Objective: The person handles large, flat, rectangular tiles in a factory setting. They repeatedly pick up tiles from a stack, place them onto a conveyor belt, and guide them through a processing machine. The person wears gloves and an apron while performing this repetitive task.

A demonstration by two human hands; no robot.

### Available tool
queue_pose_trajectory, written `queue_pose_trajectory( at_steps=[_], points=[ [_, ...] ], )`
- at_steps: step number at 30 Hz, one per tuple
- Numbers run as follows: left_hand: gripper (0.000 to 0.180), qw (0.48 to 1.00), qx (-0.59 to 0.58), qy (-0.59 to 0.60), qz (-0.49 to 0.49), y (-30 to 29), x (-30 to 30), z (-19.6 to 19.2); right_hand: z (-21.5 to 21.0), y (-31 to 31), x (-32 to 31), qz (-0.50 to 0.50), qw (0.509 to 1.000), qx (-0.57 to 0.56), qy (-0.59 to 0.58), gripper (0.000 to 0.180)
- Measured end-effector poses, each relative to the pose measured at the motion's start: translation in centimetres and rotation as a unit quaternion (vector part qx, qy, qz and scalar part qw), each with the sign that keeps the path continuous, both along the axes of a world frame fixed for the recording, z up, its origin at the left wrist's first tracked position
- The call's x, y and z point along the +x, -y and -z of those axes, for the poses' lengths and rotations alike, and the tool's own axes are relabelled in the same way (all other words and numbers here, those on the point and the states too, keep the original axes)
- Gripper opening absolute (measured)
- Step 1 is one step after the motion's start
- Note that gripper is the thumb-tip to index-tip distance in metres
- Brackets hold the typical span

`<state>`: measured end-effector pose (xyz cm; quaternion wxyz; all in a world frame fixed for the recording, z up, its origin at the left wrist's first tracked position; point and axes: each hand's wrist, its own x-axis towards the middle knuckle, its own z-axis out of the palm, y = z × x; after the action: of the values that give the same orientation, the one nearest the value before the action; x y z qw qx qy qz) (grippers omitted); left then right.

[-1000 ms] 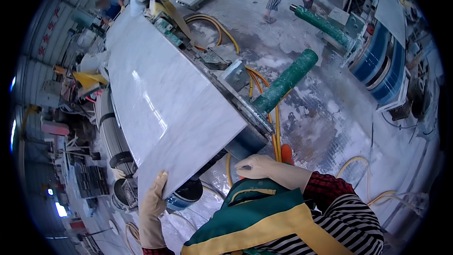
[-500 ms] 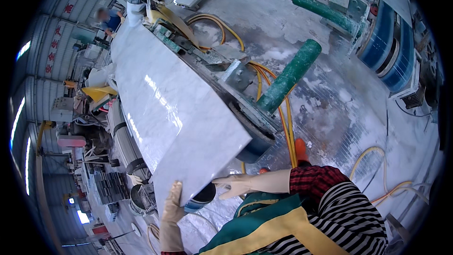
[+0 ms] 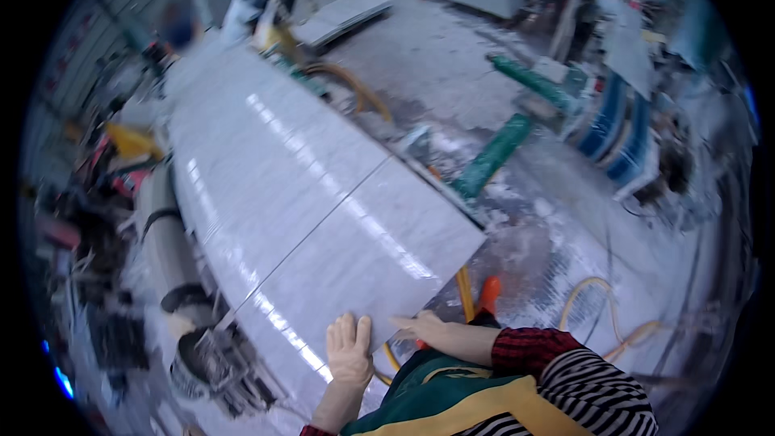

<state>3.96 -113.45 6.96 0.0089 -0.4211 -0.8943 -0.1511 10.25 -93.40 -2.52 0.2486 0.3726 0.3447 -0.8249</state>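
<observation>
We press our left hand (image 3: 349,349) flat, fingers spread, on the near end of the glossy grey-white marble slab (image 3: 367,254), while our right hand (image 3: 424,327) cups its near edge, seemingly steadying it.

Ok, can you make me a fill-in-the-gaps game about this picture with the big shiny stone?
1. The left hand lies flat on the glossy pale grey ___ slab.
2. The right hand touches the slab's near ___.
3. Beyond the slab lies a long ___ roller.
4. The right forearm wears a red and black ___ sleeve.

Missing words: stone; edge; green; checked
</observation>
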Motion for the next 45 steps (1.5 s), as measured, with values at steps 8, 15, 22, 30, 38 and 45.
queue_pose_trajectory(
  at_steps=[8, 15, 22, 30, 38, 45],
  points=[
    [0.096, 0.986, 0.026, -0.128, -0.101, 9.3, -15.0, 1.1, 3.7, 1.1, -0.5, -0.13, 0.977, 0.157, -0.06, 0.077],
    [0.054, 0.949, -0.025, 0.192, -0.25, 11.4, -23.8, 0.5, 5.5, 0.8, -0.5, -0.144, 0.982, 0.104, -0.066, 0.071],
    [0.066, 0.937, -0.098, 0.176, -0.285, 8.6, -19.1, -6.6, 8.1, -1.2, 1.3, -0.428, 0.707, 0.288, -0.483, 0.038],
    [0.048, 0.95, -0.093, 0.071, -0.29, 0.9, -16.0, -16.2, 2.7, -8.4, 1.2, -0.117, 0.97, 0.006, -0.212, 0.045],
    [0.048, 0.951, 0.097, 0.14, -0.257, -24.4, -14.0, -16.8, -5.3, -30.5, 1.4, 0.177, 0.923, 0.226, -0.257, 0.06],
    [0.042, 0.915, 0.263, 0.302, -0.038, -49.2, -14.4, -2.1, -7.5, -55.9, 6.4, 0.39, 0.841, 0.37, -0.061, 0.054]
  ],
)
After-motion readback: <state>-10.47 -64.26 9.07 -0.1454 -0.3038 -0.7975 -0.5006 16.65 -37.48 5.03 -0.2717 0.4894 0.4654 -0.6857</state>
